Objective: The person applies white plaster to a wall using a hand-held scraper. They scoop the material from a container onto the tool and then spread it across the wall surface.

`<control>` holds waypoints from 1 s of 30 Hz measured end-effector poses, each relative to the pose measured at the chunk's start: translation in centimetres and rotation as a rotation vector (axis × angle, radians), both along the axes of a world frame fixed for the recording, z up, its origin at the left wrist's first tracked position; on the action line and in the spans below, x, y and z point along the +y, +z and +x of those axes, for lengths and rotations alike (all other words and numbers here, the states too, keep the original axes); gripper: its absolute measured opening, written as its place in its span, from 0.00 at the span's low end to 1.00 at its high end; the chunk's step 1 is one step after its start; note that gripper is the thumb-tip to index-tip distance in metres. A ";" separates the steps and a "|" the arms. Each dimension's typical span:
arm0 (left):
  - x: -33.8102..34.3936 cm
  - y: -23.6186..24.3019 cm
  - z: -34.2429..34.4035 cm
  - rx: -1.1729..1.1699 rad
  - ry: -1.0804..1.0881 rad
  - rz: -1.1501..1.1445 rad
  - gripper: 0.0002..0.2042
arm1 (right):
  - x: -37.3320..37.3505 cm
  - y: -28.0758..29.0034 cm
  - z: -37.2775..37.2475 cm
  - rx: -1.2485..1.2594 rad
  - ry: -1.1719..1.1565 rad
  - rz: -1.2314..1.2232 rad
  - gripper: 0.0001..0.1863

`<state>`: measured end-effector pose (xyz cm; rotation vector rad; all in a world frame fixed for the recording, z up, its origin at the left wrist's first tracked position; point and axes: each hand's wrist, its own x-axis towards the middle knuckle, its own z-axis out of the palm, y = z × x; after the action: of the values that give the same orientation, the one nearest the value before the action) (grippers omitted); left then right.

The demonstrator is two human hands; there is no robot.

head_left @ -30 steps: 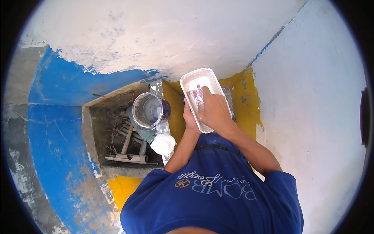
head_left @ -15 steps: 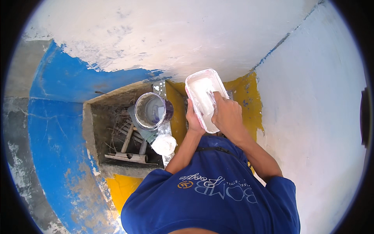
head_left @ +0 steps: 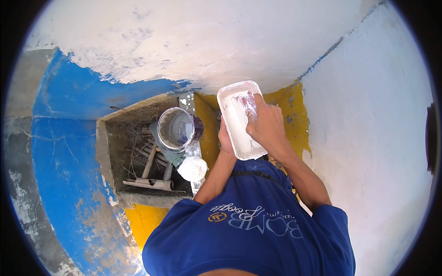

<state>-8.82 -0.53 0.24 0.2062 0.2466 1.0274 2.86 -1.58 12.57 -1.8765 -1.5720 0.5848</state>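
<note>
A white, paint-smeared rectangular tray (head_left: 231,133) holds thick white paste. Its near-left side rests in my left hand (head_left: 225,141), whose fingers go out of sight beneath it. My right hand (head_left: 269,128) is closed round a scraper, its handle mostly hidden by the fingers. The scraper's paste-streaked blade (head_left: 251,105) lies inside the tray, against the paste near the far right part.
Left of the tray, a dark paint-stained bucket (head_left: 199,129) stands on a white-spotted ledge (head_left: 195,149) beside a round white lump (head_left: 193,169). A concrete box (head_left: 103,147) holds bamboo pieces (head_left: 149,184) and twigs. Patchy white walls (head_left: 368,138) rise ahead and right.
The scraper has shifted and its blade now shows more broadly, turned within the tray. My right hand has rotated slightly over it. The tray has moved a little to the left.
</note>
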 end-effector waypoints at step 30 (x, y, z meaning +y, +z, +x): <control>0.3 -0.8 0.0 -0.240 -0.026 0.130 0.29 | 0.6 0.0 -0.1 0.063 0.063 -0.016 0.21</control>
<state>-8.77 -0.24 -0.53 0.2009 -0.0408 1.0334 2.73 -1.02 12.53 -1.8084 -1.5951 0.6796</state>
